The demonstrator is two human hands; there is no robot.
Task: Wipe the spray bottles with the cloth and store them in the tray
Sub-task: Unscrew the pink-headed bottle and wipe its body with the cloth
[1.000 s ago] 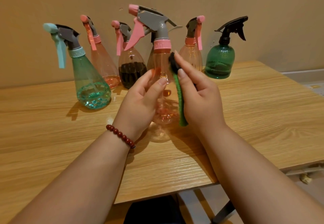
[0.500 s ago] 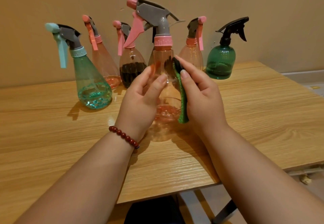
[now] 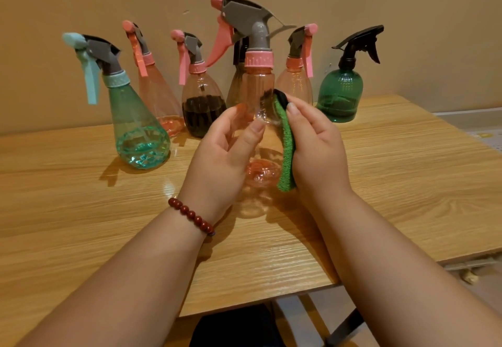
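A clear pink spray bottle (image 3: 258, 86) with a grey head and pink trigger is held upright above the table's middle. My left hand (image 3: 225, 156) grips its body from the left, thumb across the front. My right hand (image 3: 317, 145) holds a folded green cloth (image 3: 286, 151) with a dark edge and presses it against the bottle's right side. Behind stand a teal bottle (image 3: 138, 135), a pink cone bottle (image 3: 160, 97), a bottle with dark liquid (image 3: 202, 102), another pink bottle (image 3: 297, 80) and a dark green bottle (image 3: 339, 97). One more dark bottle is mostly hidden behind the held one. No tray is in view.
The wooden table (image 3: 81, 211) runs to a tan wall at the back; its front edge is near my forearms and its right edge near the green bottle. A red bead bracelet (image 3: 191, 217) is on my left wrist. A table leg and floor show below.
The bottle has been lifted a little and its trigger has turned slightly; the cloth in my right hand has slid down along the bottle's right side.
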